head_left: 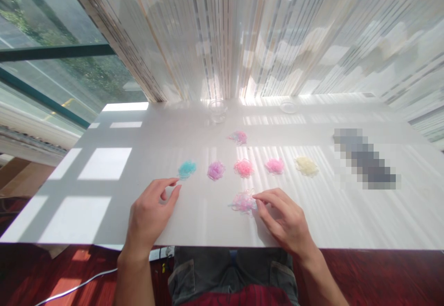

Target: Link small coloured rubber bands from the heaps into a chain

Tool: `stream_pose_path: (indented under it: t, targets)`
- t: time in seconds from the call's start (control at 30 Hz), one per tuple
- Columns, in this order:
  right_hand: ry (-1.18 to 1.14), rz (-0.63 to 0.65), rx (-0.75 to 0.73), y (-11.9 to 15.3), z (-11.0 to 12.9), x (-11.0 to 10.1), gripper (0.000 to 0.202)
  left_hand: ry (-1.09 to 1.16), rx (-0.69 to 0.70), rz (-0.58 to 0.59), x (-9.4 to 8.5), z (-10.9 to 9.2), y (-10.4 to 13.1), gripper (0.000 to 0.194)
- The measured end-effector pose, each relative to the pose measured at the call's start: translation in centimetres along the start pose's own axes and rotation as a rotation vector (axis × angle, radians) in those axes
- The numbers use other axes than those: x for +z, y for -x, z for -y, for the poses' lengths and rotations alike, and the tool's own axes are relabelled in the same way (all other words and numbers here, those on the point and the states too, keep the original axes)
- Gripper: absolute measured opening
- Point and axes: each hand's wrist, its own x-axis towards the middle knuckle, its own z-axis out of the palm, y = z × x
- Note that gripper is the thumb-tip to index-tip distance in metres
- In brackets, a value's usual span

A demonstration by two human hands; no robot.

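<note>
The left hand [151,211] is held loosely curled, thumb and index apart, just beside the teal band pile [187,169]. The mixed-color elastic band pile [242,202], nearer the person than the coral one, is being touched by right-hand [286,218] fingertips; can't tell if anything's pinched. All of it's backed by a striped sheer curtain [215,28]. On the white table [347,218], using the coral band pile [243,168] as landmark: a pixelated dark object [364,158] is seen well right, a clear round container [218,110] behind-left, a clear round lid [288,107] behind-right. Pale yellow bands [306,166] are heaped right, past pink bands [274,166]; teal's left, past purple bands [216,170]. A smaller mixed pile [240,137] is set behind.
</note>
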Motion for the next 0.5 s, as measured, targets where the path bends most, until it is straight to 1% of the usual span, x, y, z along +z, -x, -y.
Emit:
stream_pose_path:
  t: [0.07,0.13,0.27,0.4,0.5]
  targets:
    - [-0.005,0.009,-0.005,0.0,0.0,0.0,0.018,-0.084,-0.071,0.0,-0.4,1.6,-0.3,0.022]
    - [-0.003,0.012,-0.008,-0.1,0.0,0.1,0.017,-0.102,-0.086,0.045,-0.6,2.4,-0.6,0.024]
    - [-0.001,0.003,-0.003,0.0,-0.1,0.1,0.017,-0.086,-0.083,0.12,-0.3,2.1,-1.2,0.021]
    - [-0.002,0.002,0.004,0.1,0.0,0.0,0.016,-0.126,-0.131,0.211,-0.1,1.6,-1.7,0.021]
    - [-0.009,0.005,0.006,0.0,0.1,0.0,0.016,-0.161,-0.133,0.27,-0.3,1.5,-1.9,0.023]
